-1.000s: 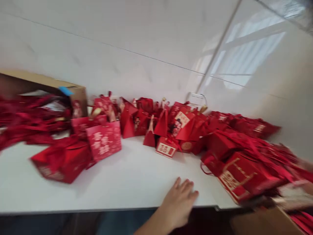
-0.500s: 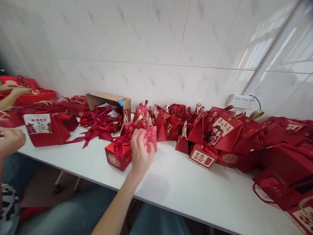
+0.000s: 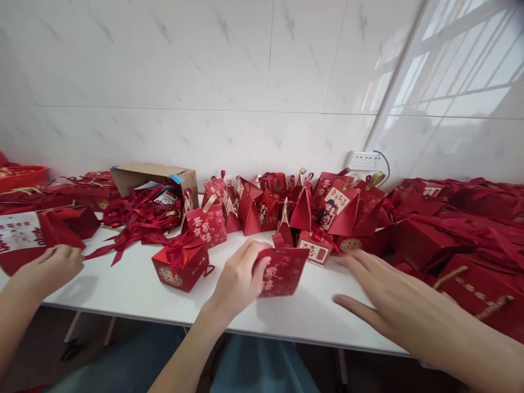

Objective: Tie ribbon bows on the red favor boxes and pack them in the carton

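In the head view my left hand [image 3: 239, 281] is closed on the left side of a red gift box [image 3: 284, 275] with pale printed characters and a short ribbon on top, at the middle of the table. My right hand [image 3: 382, 292] hovers to its right with fingers spread, holding nothing. Left of my left hand sits a cube-shaped red box with a ribbon bow [image 3: 182, 265]. Just behind that one stands a slanted red box [image 3: 208, 224] with white lettering. Beyond the held box is a small red box with a cream label [image 3: 315, 248].
Several red gift boxes [image 3: 301, 207] line the wall. A cardboard carton [image 3: 153, 169] spills red ribbons [image 3: 141, 229]. More red bags [image 3: 470, 289] crowd the right. At the left, another person's hand [image 3: 55, 267] is beside a red box [image 3: 63, 232]. A power strip [image 3: 364, 160] is on the wall.
The view has swung right. My left hand has moved right, away from the bow-topped box, with a red gift box in it. My right hand has come into view.
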`<act>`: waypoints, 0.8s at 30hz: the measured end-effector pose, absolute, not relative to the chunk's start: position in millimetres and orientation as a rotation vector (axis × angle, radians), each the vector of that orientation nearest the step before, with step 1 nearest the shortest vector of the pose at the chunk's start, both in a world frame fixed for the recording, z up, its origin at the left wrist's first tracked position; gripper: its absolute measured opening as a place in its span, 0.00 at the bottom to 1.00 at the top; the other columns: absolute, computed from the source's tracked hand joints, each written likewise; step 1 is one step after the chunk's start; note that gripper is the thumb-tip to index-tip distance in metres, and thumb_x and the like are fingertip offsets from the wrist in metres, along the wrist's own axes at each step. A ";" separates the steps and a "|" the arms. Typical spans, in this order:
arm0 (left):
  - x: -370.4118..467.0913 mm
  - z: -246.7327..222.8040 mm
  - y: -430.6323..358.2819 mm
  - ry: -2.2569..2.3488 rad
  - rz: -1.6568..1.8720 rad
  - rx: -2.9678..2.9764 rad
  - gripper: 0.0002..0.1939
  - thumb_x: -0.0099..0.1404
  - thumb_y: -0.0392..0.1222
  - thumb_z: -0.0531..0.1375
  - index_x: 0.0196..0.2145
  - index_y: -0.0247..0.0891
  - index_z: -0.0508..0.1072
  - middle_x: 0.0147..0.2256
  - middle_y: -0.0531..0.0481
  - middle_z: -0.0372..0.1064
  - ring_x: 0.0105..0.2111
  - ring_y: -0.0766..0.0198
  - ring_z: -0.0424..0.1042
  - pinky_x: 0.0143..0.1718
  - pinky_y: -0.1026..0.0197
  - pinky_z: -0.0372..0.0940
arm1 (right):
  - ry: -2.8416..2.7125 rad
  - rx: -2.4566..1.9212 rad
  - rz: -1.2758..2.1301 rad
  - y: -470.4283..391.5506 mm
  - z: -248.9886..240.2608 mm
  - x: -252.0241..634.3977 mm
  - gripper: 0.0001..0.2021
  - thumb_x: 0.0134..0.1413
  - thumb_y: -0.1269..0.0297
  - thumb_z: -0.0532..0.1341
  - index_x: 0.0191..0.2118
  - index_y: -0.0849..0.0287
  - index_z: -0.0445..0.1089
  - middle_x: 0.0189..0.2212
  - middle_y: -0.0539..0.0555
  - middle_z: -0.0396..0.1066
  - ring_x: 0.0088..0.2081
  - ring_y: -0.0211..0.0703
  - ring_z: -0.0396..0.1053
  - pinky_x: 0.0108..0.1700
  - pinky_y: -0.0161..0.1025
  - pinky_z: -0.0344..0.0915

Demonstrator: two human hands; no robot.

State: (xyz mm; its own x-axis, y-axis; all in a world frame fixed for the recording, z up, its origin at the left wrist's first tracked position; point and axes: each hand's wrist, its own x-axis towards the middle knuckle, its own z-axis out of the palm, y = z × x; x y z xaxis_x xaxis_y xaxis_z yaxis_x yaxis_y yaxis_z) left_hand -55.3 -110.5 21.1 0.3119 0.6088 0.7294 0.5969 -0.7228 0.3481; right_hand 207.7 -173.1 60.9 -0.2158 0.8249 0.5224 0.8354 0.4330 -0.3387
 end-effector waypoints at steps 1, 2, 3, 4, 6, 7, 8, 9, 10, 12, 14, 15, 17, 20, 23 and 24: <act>-47.7 17.3 -114.6 1.111 1.378 2.523 0.08 0.66 0.32 0.50 0.40 0.39 0.66 0.35 0.49 0.68 0.36 0.64 0.71 0.38 0.63 0.67 | -2.230 -1.293 -0.029 -163.3 67.0 194.8 0.21 0.47 0.49 0.65 0.45 0.54 0.71 0.44 0.60 0.73 0.47 0.61 0.70 0.47 0.54 0.69; -40.9 12.2 -116.7 1.074 1.349 2.493 0.08 0.66 0.32 0.49 0.40 0.39 0.65 0.35 0.49 0.68 0.35 0.64 0.71 0.37 0.63 0.67 | -2.347 -1.225 -0.016 -153.8 70.3 182.8 0.21 0.51 0.53 0.62 0.49 0.56 0.68 0.49 0.61 0.70 0.50 0.59 0.69 0.49 0.54 0.68; -35.1 6.2 -117.2 1.045 1.335 2.452 0.08 0.66 0.32 0.49 0.40 0.39 0.64 0.35 0.49 0.67 0.35 0.64 0.71 0.37 0.63 0.67 | -2.418 -1.201 0.032 -145.1 70.3 172.4 0.21 0.55 0.56 0.61 0.52 0.57 0.65 0.50 0.62 0.69 0.49 0.57 0.70 0.47 0.51 0.69; -30.3 0.0 -116.7 1.022 1.336 2.403 0.07 0.65 0.32 0.49 0.39 0.39 0.64 0.34 0.50 0.67 0.34 0.64 0.70 0.36 0.63 0.67 | -2.437 -1.189 0.073 -137.7 67.1 163.7 0.20 0.57 0.58 0.59 0.53 0.59 0.64 0.48 0.62 0.71 0.47 0.55 0.71 0.45 0.50 0.70; -24.1 -10.6 -114.4 0.995 1.365 2.311 0.06 0.65 0.32 0.49 0.39 0.39 0.63 0.34 0.50 0.66 0.34 0.65 0.70 0.36 0.63 0.66 | -2.350 -1.207 0.141 -127.8 53.0 151.1 0.14 0.59 0.61 0.57 0.49 0.60 0.65 0.44 0.60 0.73 0.43 0.52 0.73 0.42 0.46 0.71; -22.6 -14.2 -113.5 0.992 1.372 2.279 0.06 0.66 0.33 0.50 0.38 0.39 0.63 0.34 0.50 0.66 0.34 0.65 0.69 0.37 0.63 0.66 | -2.250 -1.210 0.158 -125.3 44.1 146.6 0.10 0.59 0.63 0.56 0.45 0.59 0.67 0.40 0.58 0.75 0.40 0.50 0.74 0.40 0.44 0.70; -22.0 -16.4 -113.1 0.995 1.373 2.255 0.05 0.66 0.33 0.50 0.39 0.39 0.63 0.34 0.50 0.66 0.35 0.65 0.69 0.38 0.63 0.66 | -2.130 -1.204 0.164 -124.1 35.1 142.8 0.07 0.60 0.64 0.55 0.41 0.59 0.68 0.37 0.56 0.75 0.38 0.48 0.74 0.39 0.42 0.70; -22.0 -17.2 -113.1 1.003 1.379 2.234 0.06 0.66 0.34 0.50 0.39 0.39 0.64 0.35 0.50 0.66 0.35 0.65 0.69 0.38 0.63 0.66 | -2.004 -1.190 0.164 -123.9 27.1 139.6 0.06 0.60 0.65 0.55 0.37 0.58 0.68 0.34 0.55 0.76 0.35 0.46 0.74 0.38 0.39 0.69; -22.6 -16.7 -113.5 1.008 1.386 2.218 0.06 0.66 0.34 0.51 0.40 0.39 0.64 0.35 0.50 0.67 0.35 0.65 0.69 0.39 0.63 0.66 | -1.890 -1.173 0.170 -124.2 20.4 136.8 0.06 0.59 0.65 0.55 0.34 0.57 0.68 0.31 0.53 0.75 0.32 0.44 0.74 0.36 0.37 0.68; -24.6 -12.4 -114.8 1.013 1.378 2.211 0.06 0.67 0.36 0.51 0.40 0.40 0.65 0.36 0.51 0.68 0.36 0.65 0.70 0.40 0.62 0.66 | -1.717 -1.147 0.194 -125.6 12.3 132.8 0.07 0.59 0.65 0.56 0.30 0.57 0.67 0.27 0.51 0.74 0.29 0.42 0.73 0.34 0.35 0.67; -26.6 -5.1 -115.1 1.039 1.352 2.232 0.05 0.67 0.39 0.52 0.38 0.40 0.67 0.35 0.51 0.68 0.36 0.64 0.70 0.40 0.62 0.66 | -1.645 -1.126 0.228 -126.4 10.3 131.0 0.07 0.58 0.65 0.57 0.29 0.57 0.67 0.27 0.50 0.74 0.28 0.41 0.72 0.33 0.34 0.66; -27.3 -0.9 -114.5 1.062 1.347 2.238 0.06 0.67 0.41 0.52 0.36 0.39 0.68 0.34 0.51 0.68 0.36 0.64 0.70 0.40 0.61 0.66 | -1.638 -1.110 0.243 -126.3 10.8 131.1 0.06 0.57 0.65 0.58 0.29 0.57 0.68 0.27 0.50 0.75 0.29 0.41 0.73 0.34 0.34 0.66; -27.6 7.0 -111.9 1.087 1.365 2.196 0.06 0.67 0.42 0.54 0.34 0.39 0.67 0.35 0.50 0.69 0.37 0.63 0.71 0.41 0.60 0.67 | -1.661 -1.071 0.266 -125.7 12.6 132.6 0.06 0.57 0.65 0.59 0.30 0.57 0.69 0.28 0.51 0.75 0.30 0.41 0.73 0.35 0.34 0.67; -26.1 14.2 -106.1 1.006 1.357 2.085 0.05 0.65 0.42 0.57 0.37 0.40 0.65 0.40 0.48 0.71 0.40 0.63 0.73 0.42 0.59 0.68 | -1.688 -1.033 0.309 -125.6 13.7 137.0 0.05 0.58 0.66 0.58 0.33 0.57 0.70 0.30 0.51 0.76 0.32 0.42 0.73 0.36 0.35 0.67; -24.3 14.8 -100.8 0.928 1.284 2.139 0.05 0.65 0.41 0.57 0.33 0.40 0.64 0.40 0.49 0.71 0.39 0.64 0.74 0.42 0.60 0.68 | -1.694 -1.003 0.341 -127.5 9.4 141.6 0.06 0.58 0.67 0.56 0.41 0.57 0.67 0.34 0.53 0.75 0.34 0.41 0.73 0.37 0.37 0.69; -23.8 14.2 -99.4 0.917 1.280 2.172 0.04 0.66 0.40 0.56 0.32 0.40 0.64 0.40 0.49 0.71 0.38 0.65 0.73 0.42 0.61 0.68 | -1.699 -0.990 0.350 -128.1 6.7 143.0 0.08 0.57 0.68 0.56 0.43 0.57 0.65 0.37 0.54 0.74 0.36 0.42 0.73 0.38 0.38 0.69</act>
